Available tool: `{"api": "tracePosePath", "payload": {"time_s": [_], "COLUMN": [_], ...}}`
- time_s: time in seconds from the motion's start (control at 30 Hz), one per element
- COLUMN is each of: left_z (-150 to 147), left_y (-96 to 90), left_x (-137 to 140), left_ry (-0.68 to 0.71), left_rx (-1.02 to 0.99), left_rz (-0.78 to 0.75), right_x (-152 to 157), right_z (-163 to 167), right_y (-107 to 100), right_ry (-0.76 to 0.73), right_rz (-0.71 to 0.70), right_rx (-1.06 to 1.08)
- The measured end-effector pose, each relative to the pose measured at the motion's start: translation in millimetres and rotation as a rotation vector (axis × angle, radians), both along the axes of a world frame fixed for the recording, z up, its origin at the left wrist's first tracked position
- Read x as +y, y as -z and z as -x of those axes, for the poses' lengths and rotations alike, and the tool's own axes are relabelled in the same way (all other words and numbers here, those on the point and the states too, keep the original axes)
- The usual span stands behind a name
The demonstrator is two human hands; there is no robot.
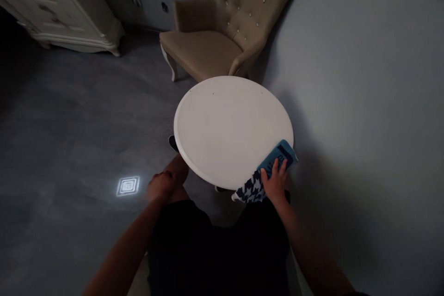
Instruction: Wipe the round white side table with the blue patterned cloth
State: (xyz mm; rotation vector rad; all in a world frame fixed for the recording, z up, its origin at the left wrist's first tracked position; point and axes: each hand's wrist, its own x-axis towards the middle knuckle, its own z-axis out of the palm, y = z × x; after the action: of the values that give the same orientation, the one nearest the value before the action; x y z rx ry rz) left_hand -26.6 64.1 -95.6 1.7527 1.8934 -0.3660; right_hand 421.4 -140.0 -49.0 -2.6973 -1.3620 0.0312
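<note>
My right hand (275,182) presses a folded cloth (278,156) against the near right edge of a round white table (229,122), with its fingers a little apart on top of it. The cloth is blue with dark markings, and a dark-and-white houndstooth part hangs past the table's rim toward my lap. What my fingertips do at the far side of the cloth is partly hidden. On my left knee rests my left hand (161,186), its fingers curled in and nothing visible in it.
A beige tufted armchair (204,51) stands right behind the table. At the far left is a pale carved cabinet (58,14). A grey wall (364,101) runs close along the right. On the dark floor to the left lies a bright square light pattern (128,186).
</note>
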Motion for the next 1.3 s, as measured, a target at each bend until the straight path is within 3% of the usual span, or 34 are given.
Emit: {"api": "tracePosePath", "payload": {"time_s": [0.13,0.23,0.37,0.47,0.6,0.73,0.9,1.0,1.07,1.13,1.2,1.3], "left_z": [2.4,2.6,1.3,2.2,6.3,9.5,16.7,22.2,23.8,23.3,21.5,18.0], "left_y": [3.8,3.8,4.0,6.1,6.5,4.5,7.7,8.9,7.9,6.6,6.1,7.4], "left_x": [1.3,2.3,4.5,6.9,10.5,13.2,11.4,10.4,10.4,10.5,10.7,11.4], "left_ry": [0.011,0.028,0.041,0.039,0.034,-0.005,-0.012,-0.029,-0.037,-0.030,-0.027,-0.049], "left_rx": [0.057,0.059,0.019,-0.006,-0.022,-0.021,0.015,0.018,0.026,0.033,0.040,0.053], "left_rz": [0.022,0.018,0.001,-0.003,0.012,0.041,0.044,0.035,0.041,0.046,0.040,0.051], "right_x": [41.4,89.4,174.7,252.3,362.6,450.0,495.7,502.7,506.0,510.2,514.9,515.8], "right_z": [-61.4,-122.8,-178.7,-187.9,-148.3,-41.0,127.6,186.4,196.2,183.9,152.3,75.8], "right_y": [-15.4,-28.7,-47.0,-56.3,-60.2,-62.4,-73.1,-76.8,-77.9,-79.0,-80.5,-82.1], "right_ry": [-0.053,-0.085,-0.179,-0.223,-0.304,-0.430,-0.721,-0.859,-0.900,-0.892,-0.831,-0.665], "right_rz": [-0.078,0.014,0.161,0.217,0.223,0.175,0.180,0.177,0.167,0.157,0.145,0.165], "right_rx": [-0.023,-0.068,-0.149,-0.165,-0.122,-0.046,0.048,0.065,0.088,0.109,0.105,0.080]}}
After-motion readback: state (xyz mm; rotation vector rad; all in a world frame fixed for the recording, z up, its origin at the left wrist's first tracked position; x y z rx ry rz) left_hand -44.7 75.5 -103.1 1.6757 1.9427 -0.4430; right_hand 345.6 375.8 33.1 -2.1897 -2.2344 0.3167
